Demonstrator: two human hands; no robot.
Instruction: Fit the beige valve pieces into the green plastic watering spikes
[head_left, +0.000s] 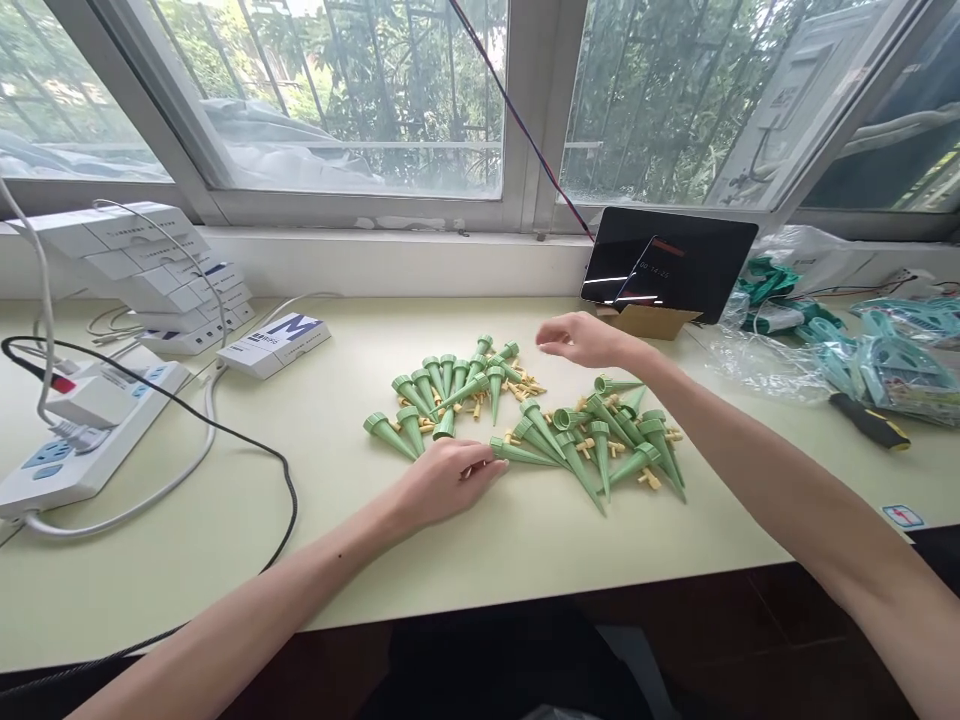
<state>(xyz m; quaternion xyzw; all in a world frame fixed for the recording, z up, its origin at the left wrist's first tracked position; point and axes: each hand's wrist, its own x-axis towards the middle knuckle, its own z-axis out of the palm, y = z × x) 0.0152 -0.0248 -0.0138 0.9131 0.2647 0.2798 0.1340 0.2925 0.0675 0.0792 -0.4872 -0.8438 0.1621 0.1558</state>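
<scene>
Several green cone-shaped plastic spikes (450, 385) lie in two loose heaps on the pale table (337, 520), mixed with small yellow valve pieces (525, 385). My left hand (442, 480) rests palm down at the front of the heaps, its fingertips touching the wide end of one green spike (525, 453). My right hand (581, 340) hovers above the back of the pile with fingers loosely curled together and thumb near the fingertips; whether a small part sits in them is hidden.
A white power strip (82, 430) with cables and a black cord sits at the left, beside stacked white boxes (150, 265). A dark tablet (667, 260) leans on a cardboard box at the back. Plastic bags of teal parts (885, 350) and a black-and-yellow tool (870, 422) lie right.
</scene>
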